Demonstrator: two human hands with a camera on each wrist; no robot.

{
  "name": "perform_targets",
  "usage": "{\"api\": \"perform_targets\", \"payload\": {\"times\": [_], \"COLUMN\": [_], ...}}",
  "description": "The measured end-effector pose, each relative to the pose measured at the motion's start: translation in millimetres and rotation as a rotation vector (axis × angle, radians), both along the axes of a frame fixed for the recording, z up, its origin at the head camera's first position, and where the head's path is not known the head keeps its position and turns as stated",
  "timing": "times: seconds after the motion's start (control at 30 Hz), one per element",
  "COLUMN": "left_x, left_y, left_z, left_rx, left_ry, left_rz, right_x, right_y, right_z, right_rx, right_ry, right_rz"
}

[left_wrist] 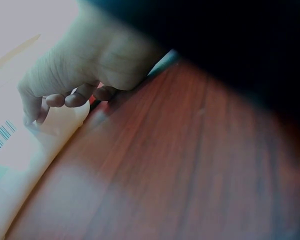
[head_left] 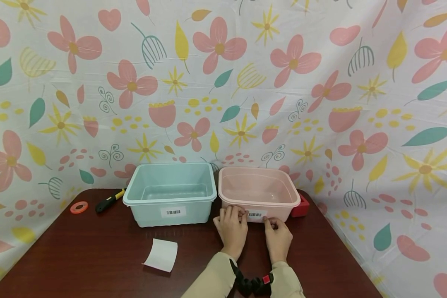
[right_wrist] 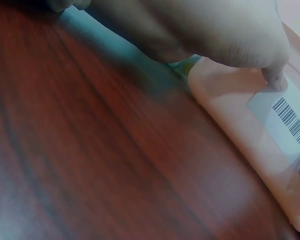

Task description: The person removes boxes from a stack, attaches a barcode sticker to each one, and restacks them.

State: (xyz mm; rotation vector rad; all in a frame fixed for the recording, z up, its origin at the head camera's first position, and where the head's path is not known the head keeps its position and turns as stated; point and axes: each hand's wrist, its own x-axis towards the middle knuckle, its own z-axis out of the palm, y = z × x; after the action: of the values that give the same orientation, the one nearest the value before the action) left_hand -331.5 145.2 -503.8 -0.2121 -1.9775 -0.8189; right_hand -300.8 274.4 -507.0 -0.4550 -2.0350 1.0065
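A pink plastic bin (head_left: 258,201) stands at the back of the table, with a white barcode label (head_left: 255,215) against its front wall. My left hand (head_left: 231,229) pinches the label's left end, its fingers curled. At the right end, my right hand (head_left: 278,239) pinches the edge between thumb and index finger. The right wrist view shows a fingertip on the upper corner of the label (right_wrist: 290,120), which lies close to the wall. In the left wrist view the label's barcode (left_wrist: 1,139) is near my left fingertips. Whether its ends are fully stuck is unclear.
A light blue bin (head_left: 171,194) with its own barcode label (head_left: 173,212) stands to the left. A curled white paper sheet (head_left: 163,255) lies in front. Far left are an orange ring (head_left: 79,207) and a black-and-yellow handled tool (head_left: 111,201). A red object (head_left: 301,207) sits behind the pink bin.
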Motion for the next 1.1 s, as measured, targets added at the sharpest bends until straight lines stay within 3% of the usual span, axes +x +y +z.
{"api": "perform_targets", "payload": {"times": [0.53, 0.8, 1.1], "left_x": [0.3, 2.1, 3.2], "left_y": [1.3, -1.2, -1.2], "left_z": [-0.9, 1.3, 0.8], "left_rx": [0.02, 0.023, 0.028], "left_ry": [-0.038, -0.03, -0.02], "left_rz": [-0.019, 0.014, -0.003], "right_x": [0.0, 2.0, 2.8], "right_y": [-0.2, -1.6, -2.3], "right_z": [-0.9, 0.4, 1.8], "right_rx": [0.001, 0.01, -0.018], "right_ry": [0.002, -0.008, -0.015], "right_rz": [0.022, 0.025, 0.026]}}
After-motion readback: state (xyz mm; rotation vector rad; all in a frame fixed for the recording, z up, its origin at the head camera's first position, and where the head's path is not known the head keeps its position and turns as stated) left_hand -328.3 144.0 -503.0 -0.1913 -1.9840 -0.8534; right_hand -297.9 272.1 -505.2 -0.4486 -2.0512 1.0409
